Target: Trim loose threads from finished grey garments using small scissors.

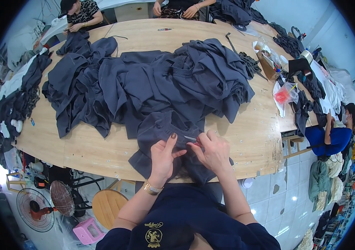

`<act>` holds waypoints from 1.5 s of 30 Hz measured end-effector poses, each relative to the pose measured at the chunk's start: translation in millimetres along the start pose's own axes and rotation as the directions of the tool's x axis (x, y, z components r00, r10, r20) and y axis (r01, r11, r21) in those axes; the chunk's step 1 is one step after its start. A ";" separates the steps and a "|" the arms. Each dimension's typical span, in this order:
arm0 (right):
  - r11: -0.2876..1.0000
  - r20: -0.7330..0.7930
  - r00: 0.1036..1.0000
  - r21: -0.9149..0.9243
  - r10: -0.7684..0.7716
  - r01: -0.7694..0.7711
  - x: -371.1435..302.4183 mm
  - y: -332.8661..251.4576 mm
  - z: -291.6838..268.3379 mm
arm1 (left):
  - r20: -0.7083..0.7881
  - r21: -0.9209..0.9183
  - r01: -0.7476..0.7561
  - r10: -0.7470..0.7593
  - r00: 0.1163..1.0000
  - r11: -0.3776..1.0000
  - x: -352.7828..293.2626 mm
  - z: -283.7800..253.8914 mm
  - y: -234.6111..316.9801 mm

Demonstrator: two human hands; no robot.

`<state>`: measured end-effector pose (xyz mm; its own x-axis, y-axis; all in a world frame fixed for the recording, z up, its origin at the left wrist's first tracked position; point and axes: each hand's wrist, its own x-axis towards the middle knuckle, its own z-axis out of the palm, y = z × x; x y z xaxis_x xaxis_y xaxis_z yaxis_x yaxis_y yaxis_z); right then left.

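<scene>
A dark grey garment with a gathered waistband [156,123] lies at the table's near edge, partly hanging over it. My left hand [163,158] is closed on its waistband, thumb on top. In my right hand [215,152] is a pair of small red-handled thread snips [190,138], the metal blades pointing left over the cloth. Both hands are close together above the garment. Just beyond them spreads a big heap of similar dark grey garments [144,83], some with elastic waists showing.
The wooden table [252,146] curves around me. A bagged red drink [283,95] stands at its right. A pen [165,29] lies at the far side. Co-workers sit across and to the right. Below left are a wooden stool [108,206], a fan [36,209] and a pink stool [88,231].
</scene>
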<state>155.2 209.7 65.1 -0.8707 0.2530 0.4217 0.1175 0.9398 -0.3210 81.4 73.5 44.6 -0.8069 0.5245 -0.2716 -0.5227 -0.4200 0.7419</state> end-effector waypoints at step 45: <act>0.602 -0.064 0.930 0.777 0.363 -0.182 2.4 -15.0 31.1 | 0.013 -0.101 0.101 -0.100 0.995 0.990 -3.1 2.5 0.0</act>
<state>136.6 189.1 44.6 -0.7364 0.5908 0.3297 -0.1424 0.3411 -0.9292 84.6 73.8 47.0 -0.7469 0.5737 -0.3363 -0.6264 -0.4373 0.6453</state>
